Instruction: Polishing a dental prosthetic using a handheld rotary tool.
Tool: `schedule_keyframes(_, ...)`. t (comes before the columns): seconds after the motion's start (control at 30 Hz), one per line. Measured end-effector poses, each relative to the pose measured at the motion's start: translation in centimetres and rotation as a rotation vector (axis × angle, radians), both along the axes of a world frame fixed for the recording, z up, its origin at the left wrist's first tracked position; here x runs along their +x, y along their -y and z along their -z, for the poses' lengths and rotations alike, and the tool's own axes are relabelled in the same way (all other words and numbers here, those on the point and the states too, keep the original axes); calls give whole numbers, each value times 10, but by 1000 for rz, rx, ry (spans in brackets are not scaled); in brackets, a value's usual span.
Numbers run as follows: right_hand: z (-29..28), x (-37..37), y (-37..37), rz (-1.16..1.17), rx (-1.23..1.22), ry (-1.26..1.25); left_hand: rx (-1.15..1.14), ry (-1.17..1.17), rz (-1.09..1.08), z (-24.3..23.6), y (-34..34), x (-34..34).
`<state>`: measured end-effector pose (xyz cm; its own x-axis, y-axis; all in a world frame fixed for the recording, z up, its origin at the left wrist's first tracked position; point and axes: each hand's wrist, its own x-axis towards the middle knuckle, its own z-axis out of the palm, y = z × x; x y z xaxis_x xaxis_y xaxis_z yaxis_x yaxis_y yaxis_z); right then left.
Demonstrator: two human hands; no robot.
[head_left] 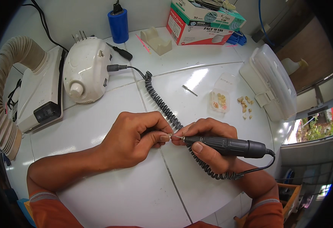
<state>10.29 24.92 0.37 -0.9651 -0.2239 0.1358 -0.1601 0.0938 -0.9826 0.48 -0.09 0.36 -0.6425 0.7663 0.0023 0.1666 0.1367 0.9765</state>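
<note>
Black and ribbed, the rotary handpiece (227, 145) lies in the right hand (208, 142), fingers closed around it like a pen, its thin bur pointing left at centre frame. The left hand (136, 138) pinches a tiny pale piece (170, 135) between thumb and fingertips, just at the bur tip; whether they touch is too small to tell. Doing this well likely means keeping both hands braced together on the white bench (136, 197), with light pressure and the piece turned in small steps. The coiled cord (162, 104) runs up to the white control unit (86, 70) at upper left. Further right sit a small clear box (221, 97) and loose tooth-like pieces (245, 106); a mask box (202, 22) stands at the top.
</note>
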Motion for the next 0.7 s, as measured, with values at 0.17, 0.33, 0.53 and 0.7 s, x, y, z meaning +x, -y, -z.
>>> schedule_keyframes(0.17, 6, 0, 1, 28, -32, -47, -2, 2, -2, 0, 0, 0)
schedule_keyframes(0.33, 5, 1, 2, 38, -13, -45, 8, 7, -4, 1, -1, 0)
schedule_keyframes(0.53, 5, 0, 2, 24, -19, -43, -7, 4, 0, -1, 0, 0)
schedule_keyframes(0.7, 6, 0, 1, 22, -18, -53, -8, -9, 14, -1, 0, 0)
